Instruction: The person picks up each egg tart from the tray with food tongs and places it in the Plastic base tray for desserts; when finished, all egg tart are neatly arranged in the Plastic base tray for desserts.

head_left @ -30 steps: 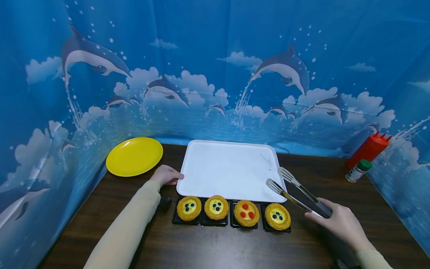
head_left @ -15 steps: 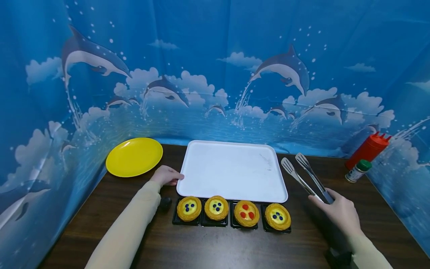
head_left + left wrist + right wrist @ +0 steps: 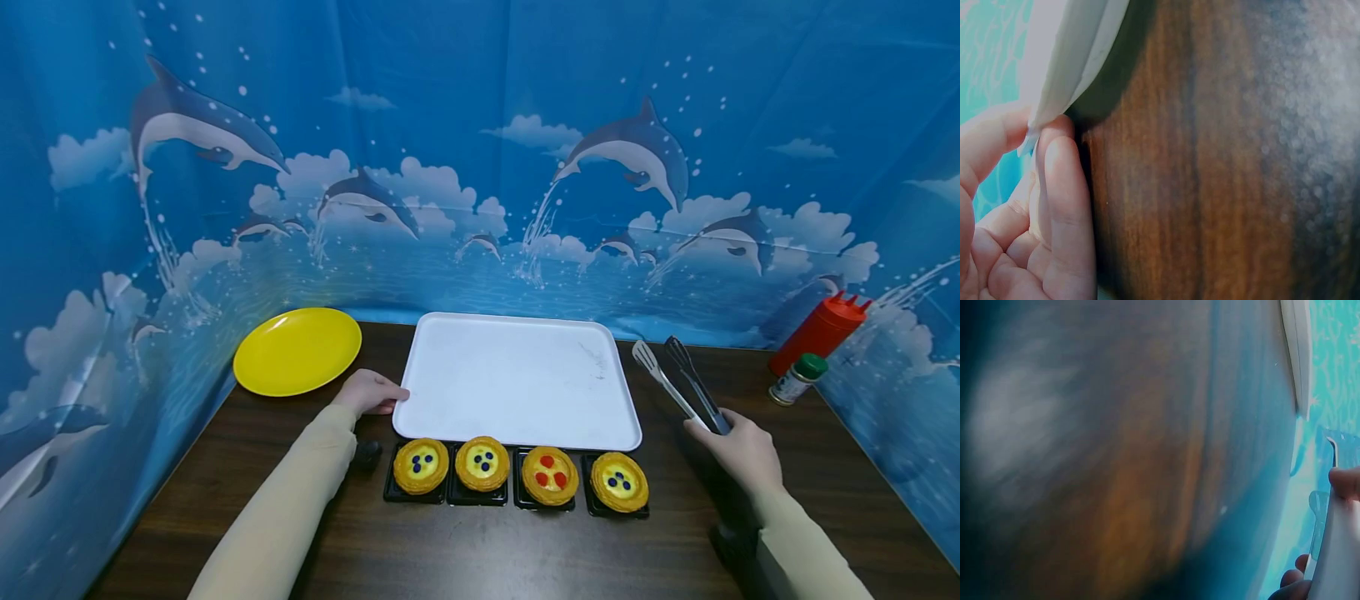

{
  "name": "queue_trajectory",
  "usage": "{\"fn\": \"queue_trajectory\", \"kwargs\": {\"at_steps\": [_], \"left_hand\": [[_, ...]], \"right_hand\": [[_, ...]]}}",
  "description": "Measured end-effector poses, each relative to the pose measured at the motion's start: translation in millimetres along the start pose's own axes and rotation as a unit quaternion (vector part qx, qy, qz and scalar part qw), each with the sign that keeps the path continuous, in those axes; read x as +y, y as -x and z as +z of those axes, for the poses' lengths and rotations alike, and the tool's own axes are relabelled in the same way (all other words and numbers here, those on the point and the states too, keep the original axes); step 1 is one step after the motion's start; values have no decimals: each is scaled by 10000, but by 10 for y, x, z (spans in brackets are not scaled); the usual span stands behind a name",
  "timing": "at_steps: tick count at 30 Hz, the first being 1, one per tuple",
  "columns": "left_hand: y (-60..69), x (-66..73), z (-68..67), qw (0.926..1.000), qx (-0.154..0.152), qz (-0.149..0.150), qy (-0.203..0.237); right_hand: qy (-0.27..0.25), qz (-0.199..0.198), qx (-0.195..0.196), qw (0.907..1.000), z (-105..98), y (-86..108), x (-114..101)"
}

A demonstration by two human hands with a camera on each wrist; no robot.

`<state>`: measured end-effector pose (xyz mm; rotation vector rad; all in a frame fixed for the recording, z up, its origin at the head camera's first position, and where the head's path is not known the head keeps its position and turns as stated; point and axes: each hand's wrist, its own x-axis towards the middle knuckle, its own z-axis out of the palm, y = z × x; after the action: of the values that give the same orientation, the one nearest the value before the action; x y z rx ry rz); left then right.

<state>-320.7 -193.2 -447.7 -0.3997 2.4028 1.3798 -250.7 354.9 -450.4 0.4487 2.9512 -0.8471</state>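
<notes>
My left hand (image 3: 369,392) pinches the left edge of a white tray (image 3: 517,383). In the left wrist view the thumb and fingers close on the tray's rim (image 3: 1079,56) from both sides. My right hand (image 3: 742,454) grips metal tongs (image 3: 671,387) with dark handles, their slotted tips spread apart with nothing between them, right of the tray. Along the tray's front edge lie several egg tarts in black square holders: a blue-dotted tart (image 3: 421,467) at left, another blue-dotted tart (image 3: 482,464), a red-dotted tart (image 3: 551,476), and a blue-dotted tart (image 3: 619,482) at right.
A yellow plate (image 3: 297,352) lies at the back left of the dark wooden table (image 3: 480,554). At the back right stand a red squeeze bottle (image 3: 819,337) and a green-capped shaker (image 3: 798,380). A dolphin-print curtain (image 3: 450,167) hangs behind the table.
My right hand has moved the tongs from over the tray's right edge to the right, off the tray, and turned them. My left hand stays at the tray's edge.
</notes>
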Motion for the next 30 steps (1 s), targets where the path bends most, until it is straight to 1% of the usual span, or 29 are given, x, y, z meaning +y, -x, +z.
{"fn": "queue_trajectory", "kwargs": {"at_steps": [8, 13, 18, 23, 30], "left_hand": [[-8, 14, 4, 10000, -13, -5, -18], [-21, 12, -4, 10000, -24, -31, -32], [-49, 2, -14, 9999, -4, -128, -62], [-64, -9, -13, 9998, 4, -162, -78], [-37, -4, -12, 9999, -64, -105, -73]], "right_hand": [[-69, 116, -32, 9999, 26, -72, -45], [-108, 83, -18, 9999, 40, -96, -65], [-91, 50, -23, 9999, 56, -116, -77], [-95, 148, -128, 9998, 70, -127, -109], [-134, 436, -313, 9985, 71, -138, -190]]}}
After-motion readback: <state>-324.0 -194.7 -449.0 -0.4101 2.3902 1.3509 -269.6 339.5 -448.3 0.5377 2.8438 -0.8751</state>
